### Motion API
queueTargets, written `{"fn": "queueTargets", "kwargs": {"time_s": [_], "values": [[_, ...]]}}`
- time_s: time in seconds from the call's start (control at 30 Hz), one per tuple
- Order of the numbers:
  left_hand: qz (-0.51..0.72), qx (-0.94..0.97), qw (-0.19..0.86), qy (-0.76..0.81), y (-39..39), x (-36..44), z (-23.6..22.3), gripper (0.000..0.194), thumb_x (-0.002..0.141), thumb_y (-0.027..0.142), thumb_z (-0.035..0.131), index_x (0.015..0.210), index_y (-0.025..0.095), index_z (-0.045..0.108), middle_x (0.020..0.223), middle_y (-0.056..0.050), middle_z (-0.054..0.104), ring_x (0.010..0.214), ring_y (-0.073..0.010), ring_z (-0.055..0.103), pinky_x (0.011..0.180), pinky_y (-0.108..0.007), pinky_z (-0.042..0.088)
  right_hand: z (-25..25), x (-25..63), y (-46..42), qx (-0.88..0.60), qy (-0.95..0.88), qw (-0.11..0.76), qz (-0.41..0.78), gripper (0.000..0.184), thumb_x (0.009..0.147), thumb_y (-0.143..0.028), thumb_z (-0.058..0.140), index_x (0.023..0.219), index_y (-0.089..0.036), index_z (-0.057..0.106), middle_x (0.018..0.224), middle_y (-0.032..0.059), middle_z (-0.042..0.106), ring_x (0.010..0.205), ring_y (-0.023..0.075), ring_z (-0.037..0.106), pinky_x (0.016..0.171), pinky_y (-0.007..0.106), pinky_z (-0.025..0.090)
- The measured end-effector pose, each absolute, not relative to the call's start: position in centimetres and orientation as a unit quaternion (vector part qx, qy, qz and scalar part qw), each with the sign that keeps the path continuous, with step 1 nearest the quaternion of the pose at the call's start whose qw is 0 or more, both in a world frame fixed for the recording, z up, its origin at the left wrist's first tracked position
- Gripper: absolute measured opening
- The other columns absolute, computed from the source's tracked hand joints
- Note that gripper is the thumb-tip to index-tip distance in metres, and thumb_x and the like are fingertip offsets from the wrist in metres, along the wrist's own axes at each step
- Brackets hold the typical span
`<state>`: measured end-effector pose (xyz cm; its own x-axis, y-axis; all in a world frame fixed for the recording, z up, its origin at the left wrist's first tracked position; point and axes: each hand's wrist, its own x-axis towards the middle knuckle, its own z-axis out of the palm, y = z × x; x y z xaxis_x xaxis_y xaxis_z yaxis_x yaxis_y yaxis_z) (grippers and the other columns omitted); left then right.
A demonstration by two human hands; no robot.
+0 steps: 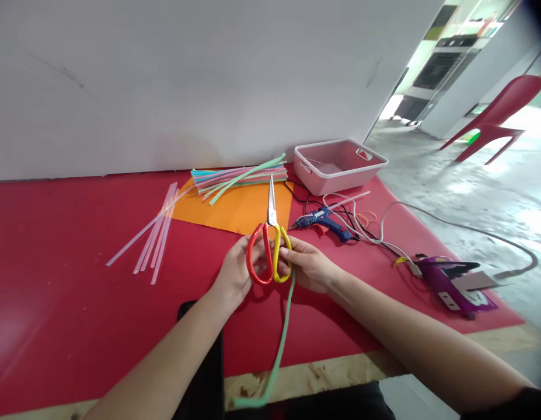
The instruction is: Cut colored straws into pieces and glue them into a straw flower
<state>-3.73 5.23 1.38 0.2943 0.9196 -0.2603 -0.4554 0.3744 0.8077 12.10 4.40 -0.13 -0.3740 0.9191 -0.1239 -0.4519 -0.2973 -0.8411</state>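
Observation:
A pair of scissors (pixel 272 216) with one red and one yellow handle points away from me, its blades together. My left hand (pixel 236 269) is closed at the red handle, its fingers partly hidden behind the loops. The thumb of my right hand (pixel 313 265) presses at the yellow handle. From under those same right fingers hangs a green pipe cleaner (pixel 284 332), curving down past the table's front edge and bending left at its end. Its upper end is hidden in the hand.
Pipe cleaners (pixel 239 178) lie bundled on an orange sheet (pixel 235 213). Left of them are several glue sticks (pixel 159 239). To the right are a pink basket (pixel 335 175), a blue glue gun (pixel 325 220), tangled cords and a purple power strip (pixel 454 286). A black flat object (pixel 209 361) sits under my left forearm.

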Motion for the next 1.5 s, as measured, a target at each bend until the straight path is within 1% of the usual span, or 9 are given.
{"fn": "queueTargets", "kwargs": {"time_s": [0.17,0.33,0.53,0.6,0.7,1.0,1.3,1.4,1.5], "values": [[0.428,0.354,0.755,0.349,5.1,-3.7,1.0,0.027,0.074,0.032,0.076,0.092,0.014,0.069,0.084,-0.009,0.073,0.076,-0.0227,0.072,0.067,-0.031,0.056,-0.3,12.1,4.1,-0.331,-0.421,0.440,0.721,0.031,0.075,-0.043,0.071,0.089,-0.019,0.057,0.058,-0.0067,0.047,0.047,0.0074,0.041,0.052,0.024,0.038],[0.463,0.351,0.712,0.394,5.2,-3.6,0.5,0.024,0.071,0.033,0.078,0.083,0.014,0.070,0.071,-0.006,0.071,0.061,-0.0187,0.068,0.055,-0.027,0.051,-0.8,11.8,4.2,-0.389,-0.502,0.423,0.646,0.032,0.081,-0.049,0.062,0.093,-0.020,0.057,0.071,-0.0014,0.055,0.058,0.0123,0.053,0.060,0.029,0.046],[0.520,0.338,0.657,0.428,5.0,-3.7,0.5,0.024,0.071,0.034,0.078,0.080,0.015,0.066,0.076,-0.003,0.072,0.068,-0.0137,0.068,0.065,-0.023,0.051,-1.3,12.3,4.6,-0.509,-0.622,0.439,0.403,0.011,0.082,-0.028,0.062,0.089,-0.020,0.066,0.084,0.0023,0.051,0.076,0.0162,0.051,0.072,0.031,0.045],[0.533,0.334,0.645,0.433,4.9,-3.8,0.7,0.026,0.072,0.037,0.077,0.081,0.016,0.064,0.077,-0.002,0.071,0.069,-0.0133,0.067,0.069,-0.025,0.052,-1.3,12.6,4.6,-0.527,-0.651,0.432,0.334,0.017,0.083,-0.023,0.060,0.098,-0.022,0.069,0.083,0.0020,0.050,0.075,0.0162,0.051,0.071,0.030,0.045],[0.545,0.331,0.631,0.443,4.8,-3.9,0.6,0.031,0.071,0.041,0.076,0.082,0.016,0.062,0.074,-0.001,0.069,0.066,-0.0134,0.066,0.070,-0.028,0.053,-1.3,12.7,4.5,-0.536,-0.684,0.417,0.266,0.025,0.085,-0.021,0.058,0.108,-0.023,0.067,0.086,0.0029,0.055,0.076,0.0165,0.055,0.071,0.030,0.047],[0.564,0.335,0.602,0.456,5.4,-4.1,-0.5,0.031,0.073,0.042,0.075,0.084,0.016,0.062,0.073,0.000,0.066,0.065,-0.0114,0.064,0.067,-0.026,0.052,-0.5,12.2,3.7,-0.543,-0.729,0.398,0.127,0.012,0.091,-0.025,0.053,0.098,-0.019,0.062,0.093,0.0069,0.060,0.085,0.0187,0.057,0.078,0.029,0.047],[0.532,0.324,0.625,0.471,5.7,-4.5,-0.4,0.029,0.072,0.039,0.076,0.083,0.015,0.063,0.072,-0.002,0.070,0.061,-0.0132,0.066,0.060,-0.025,0.053,1.0,11.8,3.0,-0.552,-0.766,0.260,0.201,0.025,0.088,-0.015,0.045,0.085,-0.019,0.069,0.079,0.0040,0.067,0.071,0.0152,0.061,0.066,0.024,0.045],[0.520,0.331,0.631,0.471,6.0,-4.7,-0.3,0.028,0.070,0.037,0.077,0.083,0.016,0.065,0.074,-0.002,0.071,0.064,-0.0134,0.067,0.061,-0.025,0.054,1.7,11.7,2.9,-0.572,-0.745,0.244,0.241,0.022,0.089,-0.030,0.050,0.087,-0.020,0.070,0.068,0.0011,0.067,0.060,0.0143,0.060,0.057,0.024,0.043],[0.508,0.336,0.635,0.474,6.1,-4.7,-0.1,0.028,0.068,0.037,0.078,0.082,0.016,0.066,0.074,-0.002,0.070,0.063,-0.0133,0.066,0.059,-0.025,0.055,1.8,11.5,3.3,-0.608,-0.688,0.248,0.308,0.029,0.075,-0.041,0.067,0.095,-0.019,0.070,0.074,0.0028,0.071,0.066,0.0171,0.064,0.059,0.026,0.045]]}}
